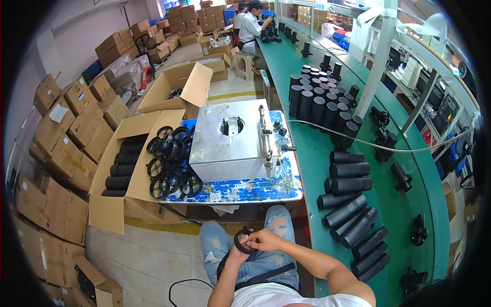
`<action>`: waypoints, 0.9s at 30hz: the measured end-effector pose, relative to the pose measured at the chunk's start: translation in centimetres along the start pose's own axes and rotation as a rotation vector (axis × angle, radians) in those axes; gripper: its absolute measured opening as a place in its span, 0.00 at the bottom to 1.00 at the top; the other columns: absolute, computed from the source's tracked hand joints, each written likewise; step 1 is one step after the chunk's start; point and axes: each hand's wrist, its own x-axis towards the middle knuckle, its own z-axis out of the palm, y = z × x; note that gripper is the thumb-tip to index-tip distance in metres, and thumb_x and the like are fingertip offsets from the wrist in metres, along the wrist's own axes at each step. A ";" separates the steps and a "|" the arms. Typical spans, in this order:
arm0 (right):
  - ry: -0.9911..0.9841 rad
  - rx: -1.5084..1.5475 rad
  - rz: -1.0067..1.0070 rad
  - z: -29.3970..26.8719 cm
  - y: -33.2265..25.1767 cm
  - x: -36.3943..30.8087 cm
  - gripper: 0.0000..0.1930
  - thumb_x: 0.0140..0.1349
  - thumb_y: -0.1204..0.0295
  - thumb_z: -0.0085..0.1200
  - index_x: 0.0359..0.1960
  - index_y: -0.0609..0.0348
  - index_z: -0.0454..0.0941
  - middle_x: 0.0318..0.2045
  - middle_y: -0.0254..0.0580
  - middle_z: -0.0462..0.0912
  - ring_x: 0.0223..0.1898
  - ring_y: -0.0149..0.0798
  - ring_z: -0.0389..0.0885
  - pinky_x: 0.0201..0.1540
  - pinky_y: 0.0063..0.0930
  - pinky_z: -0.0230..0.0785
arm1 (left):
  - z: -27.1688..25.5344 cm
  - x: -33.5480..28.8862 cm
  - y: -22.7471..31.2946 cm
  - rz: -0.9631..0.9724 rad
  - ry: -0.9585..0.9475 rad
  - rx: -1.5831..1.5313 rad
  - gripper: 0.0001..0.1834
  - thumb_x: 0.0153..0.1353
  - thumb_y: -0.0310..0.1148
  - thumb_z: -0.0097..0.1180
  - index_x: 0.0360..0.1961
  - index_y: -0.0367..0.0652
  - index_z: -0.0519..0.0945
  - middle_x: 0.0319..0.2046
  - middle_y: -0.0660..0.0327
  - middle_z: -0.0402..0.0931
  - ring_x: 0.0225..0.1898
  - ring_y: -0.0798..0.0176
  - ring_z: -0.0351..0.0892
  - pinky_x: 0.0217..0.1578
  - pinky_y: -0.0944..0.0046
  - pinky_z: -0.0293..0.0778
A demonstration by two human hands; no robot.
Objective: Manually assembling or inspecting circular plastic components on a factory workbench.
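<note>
Above my lap, a black plastic ring (237, 242) is held between both hands. My left hand (238, 253) is closed round it from below. From the right, my right hand (264, 239) pinches its edge, with the fingers bent over the ring's opening. Any small detail inside the ring is too small to make out. Beyond my knees stands a silver metal box (209, 153) with a round opening in its top and clamps along its right side. A heap of black ring-shaped frames (176, 176) lies to its left.
The box sits on a worn blue-and-white tabletop (240, 191). On the left, an open carton (108, 215) holds black cylinders. Black tubes (353, 185) lie and stand in rows along the green workbench (319, 148) at right. Farther back, a person (250, 28) works at this bench.
</note>
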 end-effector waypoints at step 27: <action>0.072 -0.054 -0.193 -0.9 0.0 0.2 0.12 0.57 0.66 0.59 0.23 0.63 0.80 0.19 0.48 0.80 0.21 0.50 0.79 0.47 0.38 0.74 | 0.6 0.0 -0.8 0.024 -0.070 0.055 0.28 0.59 0.46 0.59 0.55 0.39 0.71 0.49 0.58 0.75 0.52 0.60 0.74 0.55 0.58 0.66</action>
